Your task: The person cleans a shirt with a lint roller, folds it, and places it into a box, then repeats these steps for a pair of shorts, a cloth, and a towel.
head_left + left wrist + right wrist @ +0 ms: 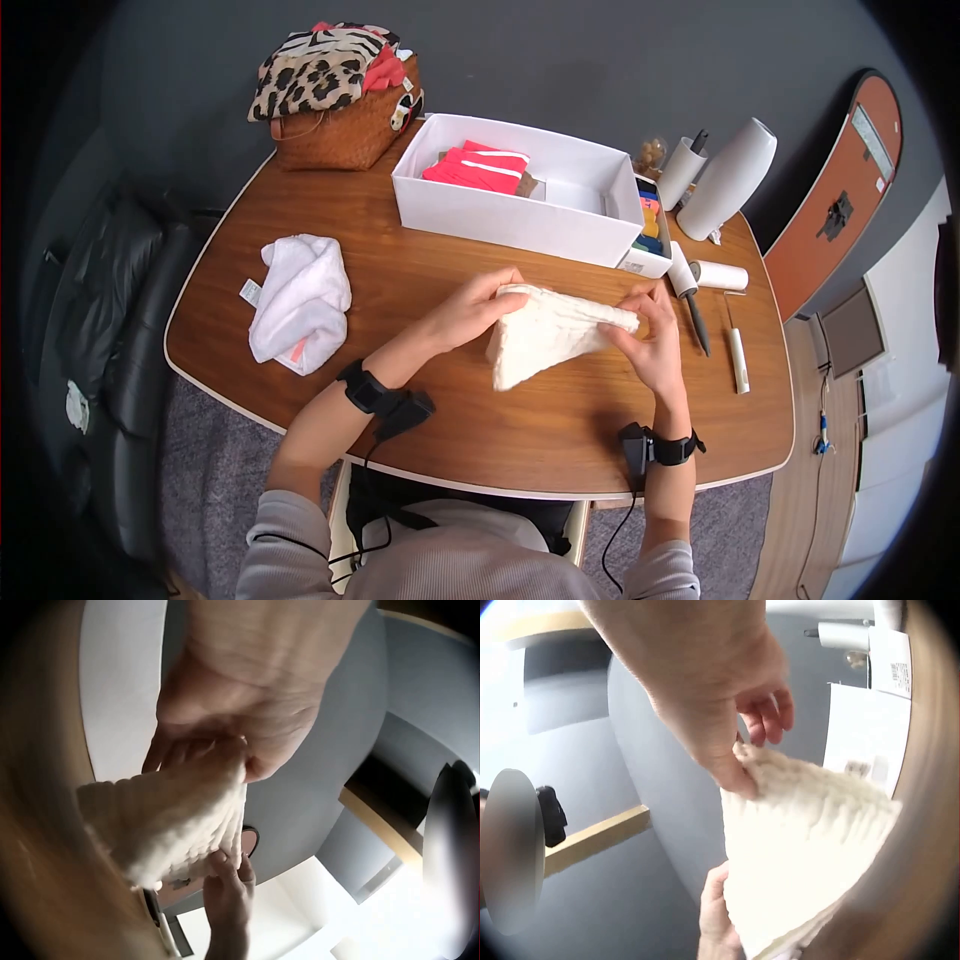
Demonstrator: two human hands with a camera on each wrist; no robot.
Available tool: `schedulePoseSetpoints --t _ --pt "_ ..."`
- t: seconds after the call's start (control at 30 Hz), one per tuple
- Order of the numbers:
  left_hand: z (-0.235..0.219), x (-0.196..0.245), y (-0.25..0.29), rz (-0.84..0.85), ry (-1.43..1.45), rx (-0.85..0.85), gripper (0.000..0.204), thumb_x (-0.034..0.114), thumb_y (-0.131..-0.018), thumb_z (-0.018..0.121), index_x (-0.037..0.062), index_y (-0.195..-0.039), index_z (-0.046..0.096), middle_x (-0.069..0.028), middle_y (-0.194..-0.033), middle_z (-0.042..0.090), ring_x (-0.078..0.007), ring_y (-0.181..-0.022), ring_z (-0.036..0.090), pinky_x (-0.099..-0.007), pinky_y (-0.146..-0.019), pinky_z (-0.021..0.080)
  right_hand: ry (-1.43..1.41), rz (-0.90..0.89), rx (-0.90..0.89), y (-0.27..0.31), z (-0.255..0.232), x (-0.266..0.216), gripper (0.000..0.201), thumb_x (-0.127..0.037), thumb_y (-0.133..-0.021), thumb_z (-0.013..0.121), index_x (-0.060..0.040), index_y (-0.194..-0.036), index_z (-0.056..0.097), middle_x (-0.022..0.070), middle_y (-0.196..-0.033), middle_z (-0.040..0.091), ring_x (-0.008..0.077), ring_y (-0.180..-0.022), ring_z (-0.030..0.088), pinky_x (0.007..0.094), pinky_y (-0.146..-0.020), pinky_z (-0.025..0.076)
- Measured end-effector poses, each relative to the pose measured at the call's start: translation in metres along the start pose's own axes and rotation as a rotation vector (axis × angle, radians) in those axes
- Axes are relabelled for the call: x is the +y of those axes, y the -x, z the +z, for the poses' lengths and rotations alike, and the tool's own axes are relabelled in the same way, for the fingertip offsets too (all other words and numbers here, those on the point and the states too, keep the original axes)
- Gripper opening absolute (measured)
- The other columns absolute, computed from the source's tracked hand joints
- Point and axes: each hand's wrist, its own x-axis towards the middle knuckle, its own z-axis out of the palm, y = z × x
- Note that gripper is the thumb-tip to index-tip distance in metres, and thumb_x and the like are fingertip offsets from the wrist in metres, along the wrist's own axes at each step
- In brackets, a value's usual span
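Note:
A cream, crinkly folded cloth [552, 335] is held above the table between both hands. My left hand [475, 310] pinches its upper left corner, the thumb lying on top. At the narrower right end, my right hand [652, 342] pinches the gathered cloth between thumb and fingers. From there the cloth fans out wider toward the left and hangs down. In the right wrist view, the ribbed weave of the cream cloth [802, 832] shows, with the other fingers of the right hand [705, 697] loosely bent behind its edge.
A white towel [300, 305] with a tag lies at the left of the wooden table [430, 420]. Behind stands a white box [520, 220] with red folded clothes [478, 168]. A brown basket [345, 135] holds patterned cloth. Lint rollers [720, 275] and a white vase [728, 180] stand right.

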Motion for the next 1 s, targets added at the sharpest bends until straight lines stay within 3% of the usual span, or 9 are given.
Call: schedulePoseSetpoints --t 0.07,0.1,0.23,0.33,0.47,0.6,0.8,0.93,1.0 --pt "0.005 -0.007 0.003 -0.129 0.305 0.023 0.014 0.018 -0.088 0.046 0.0056 -0.092 0.051 0.0012 -0.084 0.051 -0.0069 -0.077 0.050 -0.0234 -0.069 0.043 -0.435 0.210 -0.096 -0.001 0.002 0.006 0.019 -0.012 -0.076 0.063 -0.0010 -0.089 0.054 0.0056 -0.091 0.055 0.0128 -0.077 0.048 0.0273 -0.064 0.041" --pt "0.010 -0.004 0.003 -0.179 0.461 0.025 0.012 0.020 -0.088 0.044 0.0086 -0.088 0.048 0.0016 -0.084 0.051 -0.0058 -0.078 0.051 -0.0229 -0.070 0.044 -0.599 0.404 -0.184 0.000 0.004 0.010 0.024 -0.020 -0.084 0.055 -0.0016 -0.099 0.053 0.0055 -0.100 0.054 0.0122 -0.084 0.051 0.0273 -0.070 0.043" --pt "0.020 -0.004 -0.002 -0.330 0.648 0.171 0.014 0.020 -0.088 0.043 0.0079 -0.092 0.049 0.0001 -0.087 0.053 -0.0085 -0.081 0.053 -0.0259 -0.071 0.046 -1.055 0.840 -0.030 0.000 0.023 0.010 0.050 -0.026 -0.087 0.051 0.0070 -0.121 0.035 0.0132 -0.110 0.052 0.0211 -0.099 0.054 0.0315 -0.086 0.045" --pt "0.017 -0.003 -0.004 -0.385 0.724 0.206 0.016 0.020 -0.088 0.043 0.0075 -0.096 0.049 -0.0014 -0.091 0.054 -0.0107 -0.084 0.054 -0.0281 -0.073 0.046 -1.283 0.903 -0.187 0.005 0.029 0.021 0.050 -0.026 -0.087 0.052 0.0076 -0.119 0.037 0.0160 -0.113 0.051 0.0214 -0.102 0.053 0.0321 -0.085 0.046" --pt "0.010 -0.010 -0.005 -0.362 0.747 0.206 0.018 0.021 -0.088 0.044 0.0070 -0.099 0.048 -0.0031 -0.097 0.054 -0.0134 -0.089 0.053 -0.0313 -0.074 0.046 -1.102 0.775 -0.437 0.009 0.030 0.033 0.045 -0.015 -0.084 0.055 0.0058 -0.120 0.038 0.0154 -0.112 0.052 0.0220 -0.104 0.053 0.0330 -0.086 0.046" --pt "-0.001 -0.023 -0.003 -0.256 0.658 0.245 0.025 0.022 -0.088 0.045 0.0051 -0.106 0.044 -0.0078 -0.104 0.052 -0.0178 -0.094 0.052 -0.0361 -0.075 0.047 -1.020 0.714 -0.212 -0.003 0.026 0.016 0.043 -0.008 -0.081 0.056 0.0042 -0.119 0.041 0.0144 -0.111 0.053 0.0193 -0.095 0.056 0.0297 -0.082 0.047" --pt "-0.024 -0.017 0.019 -0.401 0.222 0.256 0.044 0.029 -0.087 0.050 0.0029 -0.117 0.031 -0.0180 -0.113 0.045 -0.0278 -0.099 0.054 -0.0393 -0.076 0.050 -0.824 0.521 -0.005 -0.069 -0.018 -0.005 0.042 -0.007 -0.079 0.055 0.0075 -0.116 0.041 0.0170 -0.096 0.057 0.0214 -0.080 0.061 0.0286 -0.067 0.053" --pt "-0.040 -0.049 0.035 -0.290 -0.449 0.040 0.034 0.027 -0.085 0.055 0.0003 -0.104 0.047 -0.0174 -0.108 0.052 -0.0228 -0.093 0.057 -0.0325 -0.078 0.047 -0.593 0.399 0.064 -0.134 -0.040 0.003 0.034 -0.008 -0.082 0.049 0.0088 -0.111 0.043 0.0158 -0.084 0.059 0.0194 -0.069 0.062 0.0260 -0.057 0.053" --pt "-0.036 -0.042 0.039 -0.286 -0.494 0.017 0.035 0.027 -0.083 0.058 -0.0004 -0.103 0.050 -0.0172 -0.106 0.054 -0.0221 -0.093 0.056 -0.0305 -0.078 0.045 -0.524 0.394 0.060 -0.166 -0.039 0.006 0.031 -0.008 -0.083 0.048 0.0084 -0.109 0.044 0.0133 -0.080 0.059 0.0174 -0.065 0.061 0.0242 -0.054 0.051"
